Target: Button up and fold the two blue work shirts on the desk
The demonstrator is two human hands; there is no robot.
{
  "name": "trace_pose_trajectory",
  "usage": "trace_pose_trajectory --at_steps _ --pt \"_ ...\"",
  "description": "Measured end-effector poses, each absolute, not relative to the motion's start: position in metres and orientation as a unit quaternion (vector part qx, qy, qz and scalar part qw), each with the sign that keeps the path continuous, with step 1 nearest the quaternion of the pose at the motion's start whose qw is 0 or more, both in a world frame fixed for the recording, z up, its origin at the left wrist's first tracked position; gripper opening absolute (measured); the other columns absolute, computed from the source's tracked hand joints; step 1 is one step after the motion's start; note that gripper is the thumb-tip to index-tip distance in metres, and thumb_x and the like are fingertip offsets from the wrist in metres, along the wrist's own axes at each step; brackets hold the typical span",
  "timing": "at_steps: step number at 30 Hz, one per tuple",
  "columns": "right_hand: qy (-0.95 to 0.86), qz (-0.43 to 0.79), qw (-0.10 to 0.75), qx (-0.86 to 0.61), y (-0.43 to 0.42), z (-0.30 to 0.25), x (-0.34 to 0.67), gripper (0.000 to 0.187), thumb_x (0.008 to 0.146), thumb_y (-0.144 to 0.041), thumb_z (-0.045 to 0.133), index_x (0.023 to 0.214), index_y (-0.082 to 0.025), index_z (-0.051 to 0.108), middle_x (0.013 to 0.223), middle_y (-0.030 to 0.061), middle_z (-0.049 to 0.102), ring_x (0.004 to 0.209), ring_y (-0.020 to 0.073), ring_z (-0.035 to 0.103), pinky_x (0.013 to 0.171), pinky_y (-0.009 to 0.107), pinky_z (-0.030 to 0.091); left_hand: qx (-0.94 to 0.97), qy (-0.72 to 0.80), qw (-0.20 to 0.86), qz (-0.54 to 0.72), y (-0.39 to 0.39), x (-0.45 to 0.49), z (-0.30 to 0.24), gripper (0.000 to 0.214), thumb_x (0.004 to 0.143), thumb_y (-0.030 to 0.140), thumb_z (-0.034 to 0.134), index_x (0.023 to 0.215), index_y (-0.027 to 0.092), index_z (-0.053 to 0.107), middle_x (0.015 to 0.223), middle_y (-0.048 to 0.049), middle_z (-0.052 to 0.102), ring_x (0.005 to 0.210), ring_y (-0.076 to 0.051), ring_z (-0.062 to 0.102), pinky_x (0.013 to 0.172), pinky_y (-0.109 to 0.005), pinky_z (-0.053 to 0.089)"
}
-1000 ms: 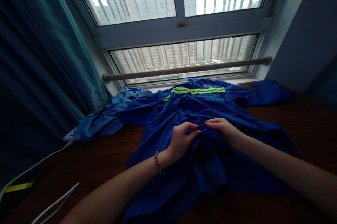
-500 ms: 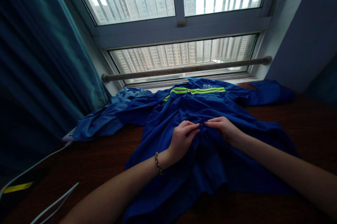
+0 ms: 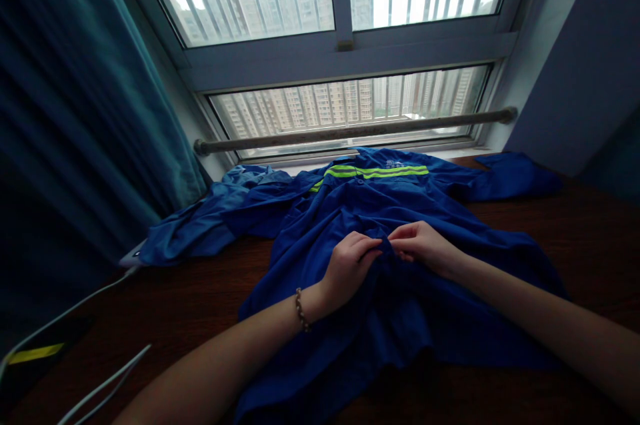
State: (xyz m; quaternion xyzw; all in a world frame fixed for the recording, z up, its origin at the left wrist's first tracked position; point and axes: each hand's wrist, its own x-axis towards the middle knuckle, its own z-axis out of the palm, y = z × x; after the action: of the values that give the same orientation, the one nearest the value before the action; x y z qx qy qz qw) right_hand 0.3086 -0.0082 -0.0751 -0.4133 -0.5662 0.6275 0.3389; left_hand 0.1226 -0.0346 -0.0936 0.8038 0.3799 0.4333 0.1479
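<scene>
A blue work jacket [image 3: 320, 258] with yellow-green stripes across the chest lies spread out, its collar end towards the window. My left hand [image 3: 350, 265], with a beaded bracelet at the wrist, pinches the front edge of the jacket near its middle. Close against it, my right hand [image 3: 423, 248] pinches the same front edge from the other side, fingertips nearly touching the left ones. A small peak of cloth stands up between the two hands. Whether a button is under the fingertips, I cannot make out.
The dark wooden surface [image 3: 200, 305] carries the jacket. Lighter blue cloth [image 3: 200, 225] is bunched at the left, beside a white cable [image 3: 105, 288]. Another white cable [image 3: 110, 382] lies front left. A teal curtain [image 3: 100, 112] hangs left; a rail [image 3: 350, 132] crosses the window.
My right hand's fingers have closed in on the jacket's front edge and curled further under. My fingertips are nearer each other, and the cloth between them is lifted into a peak.
</scene>
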Motion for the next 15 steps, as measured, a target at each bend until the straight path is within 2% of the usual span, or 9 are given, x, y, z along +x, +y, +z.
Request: trace_pose_trajectory --at_steps 3,5,9,15 --pt "-0.622 0.565 0.307 -0.446 -0.009 -0.070 0.308 0.020 0.063 -0.027 0.067 0.072 -0.010 0.066 0.052 0.0006 0.056 0.045 0.0069 0.046 0.041 0.017 0.032 0.803 0.393 0.157 0.420 -0.035 0.122 -0.096 0.032 0.080 0.019 0.058 0.111 0.019 0.052 0.086 -0.0024 0.061 0.080 -0.015 0.056 0.075 -0.029 0.047" --pt "-0.658 0.527 0.289 -0.455 -0.009 -0.070 0.306 0.016 0.064 -0.024 0.065 0.072 -0.010 0.066 0.053 0.0003 0.057 0.046 0.0073 0.047 0.042 0.017 0.033 0.821 0.377 0.143 0.404 -0.034 0.122 -0.097 0.033 0.081 0.021 0.056 0.114 0.018 0.050 0.086 -0.0030 0.060 0.079 -0.015 0.056 0.074 -0.029 0.047" --pt "-0.674 0.540 0.247 -0.439 -0.008 -0.079 0.304 0.014 0.066 -0.022 0.061 0.072 -0.010 0.066 0.048 -0.0021 0.052 0.044 0.0066 0.045 0.041 0.017 0.031 0.860 0.321 0.086 0.388 -0.033 0.122 -0.095 0.014 0.085 0.021 0.049 0.090 0.015 0.061 0.080 -0.0048 0.060 0.076 -0.015 0.053 0.069 -0.028 0.046" --pt "-0.595 0.655 0.252 -0.392 -0.005 -0.087 0.308 0.025 0.068 -0.031 0.065 0.080 -0.009 0.064 0.056 -0.0007 0.053 0.047 0.0043 0.044 0.043 0.015 0.031 0.855 0.295 0.071 0.420 -0.030 0.120 -0.093 0.012 0.085 0.020 0.050 0.084 0.015 0.062 0.078 -0.0044 0.061 0.073 -0.015 0.053 0.066 -0.028 0.046"
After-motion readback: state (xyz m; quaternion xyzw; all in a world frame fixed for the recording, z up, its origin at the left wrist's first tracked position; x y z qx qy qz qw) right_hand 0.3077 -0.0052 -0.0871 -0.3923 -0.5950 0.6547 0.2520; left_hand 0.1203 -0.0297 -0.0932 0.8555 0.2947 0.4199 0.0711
